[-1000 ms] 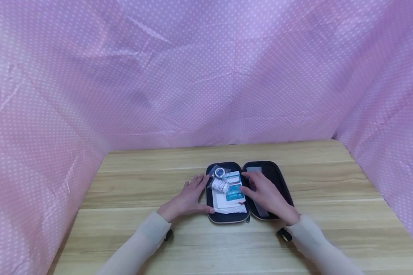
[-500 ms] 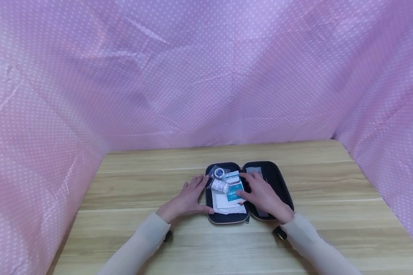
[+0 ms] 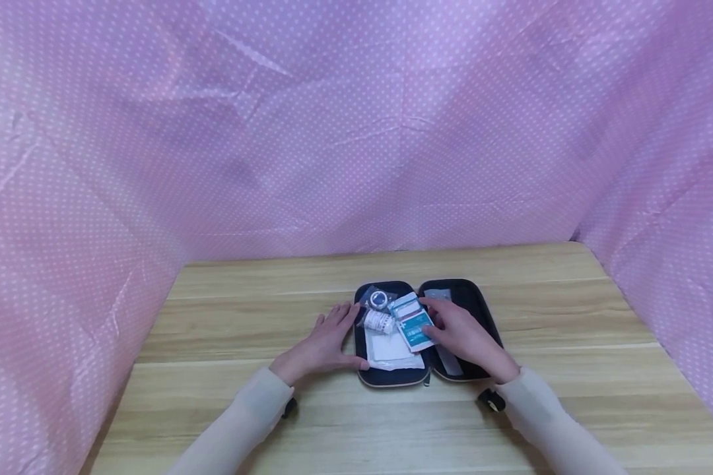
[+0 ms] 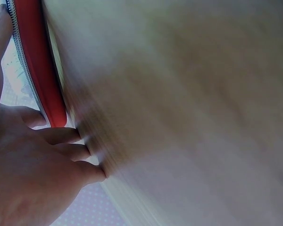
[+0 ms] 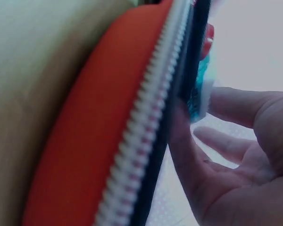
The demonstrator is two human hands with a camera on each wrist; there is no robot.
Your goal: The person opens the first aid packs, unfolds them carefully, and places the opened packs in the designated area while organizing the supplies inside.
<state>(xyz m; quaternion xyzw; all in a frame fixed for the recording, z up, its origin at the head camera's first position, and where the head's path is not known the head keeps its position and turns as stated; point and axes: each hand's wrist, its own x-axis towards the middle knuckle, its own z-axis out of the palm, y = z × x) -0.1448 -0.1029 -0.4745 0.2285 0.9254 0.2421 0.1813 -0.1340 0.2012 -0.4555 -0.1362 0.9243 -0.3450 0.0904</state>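
A zippered case (image 3: 395,379) lies unfolded on the table, black inside; the wrist views show its red outer shell (image 4: 40,61) and zipper. My right hand (image 3: 465,338) pinches teal-and-white flat packets (image 3: 414,330) between thumb and fingers, over the case's left half near the hinge. In the right wrist view, the packet's edge (image 5: 198,94) shows between the fingertips. My left hand (image 3: 323,343) is spread at the case's left side, thumb and index fingertip at the rim. Inside are a bagged roll (image 3: 379,300) with a blue centre, a white wrapped roll (image 3: 379,322) with print, and white flat packs (image 3: 389,353).
The case's right half (image 3: 482,326) holds a clear, pale sleeve (image 3: 449,361). Around it is the wooden table (image 3: 243,316), with a pink dotted cloth (image 3: 356,165) hanging behind and at the sides.
My right hand first reached left onto the teal-and-white packets, then drew back right with them, tilting them and uncovering more white packs. The left hand has stayed at the rim.
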